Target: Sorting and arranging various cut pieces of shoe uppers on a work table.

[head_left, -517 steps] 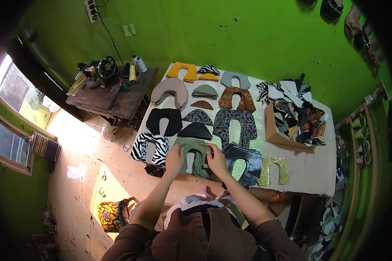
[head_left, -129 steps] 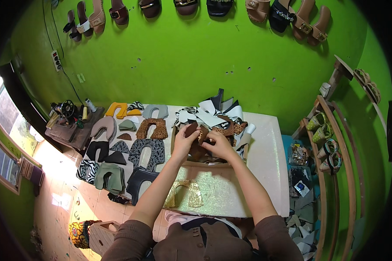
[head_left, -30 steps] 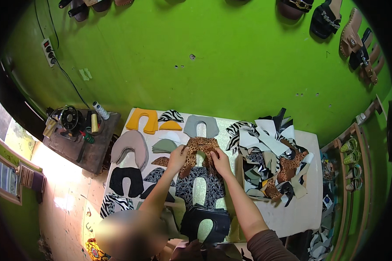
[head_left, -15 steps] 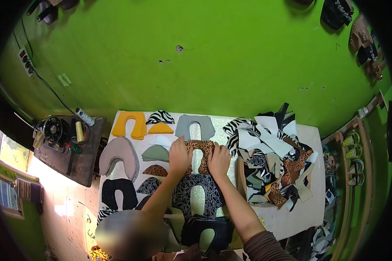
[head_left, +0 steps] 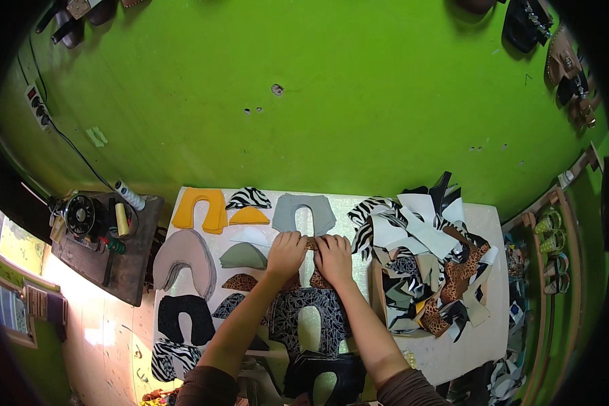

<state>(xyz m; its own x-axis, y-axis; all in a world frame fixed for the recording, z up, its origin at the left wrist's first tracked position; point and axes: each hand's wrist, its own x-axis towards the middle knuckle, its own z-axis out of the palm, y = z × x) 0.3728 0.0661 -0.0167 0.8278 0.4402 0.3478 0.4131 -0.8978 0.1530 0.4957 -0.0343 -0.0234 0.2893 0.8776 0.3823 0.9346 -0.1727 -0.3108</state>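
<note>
Both hands rest on a U-shaped stack of leopard-print material pieces (head_left: 319, 277) in the middle of the table. My left hand (head_left: 287, 254) covers its left arm and my right hand (head_left: 333, 258) its right, fingers curled together over the top bend; the thumbs are mostly hidden. Just beyond my fingers lie grey U-shaped pieces (head_left: 304, 203). Black pieces with a pale line pattern (head_left: 285, 318) lie below the leopard ones, and plain black U-shaped pieces (head_left: 308, 369) nearer me. Left of my left hand are half-moon pieces in green (head_left: 245, 257) and leopard print (head_left: 239, 281).
A box heaped with mixed scraps (head_left: 430, 250) sits on the table's right side. Yellow (head_left: 210, 213), mauve (head_left: 186, 257), black (head_left: 176, 318) and zebra-print pieces (head_left: 174, 358) line the left. A dark sewing-machine table (head_left: 108, 271) stands at left; a shoe rack (head_left: 561, 237) is at right.
My fingers have closed in over the top bend of the leopard stack, covering more of it. The whole view has tilted slightly upward, and my left sleeve now shows.
</note>
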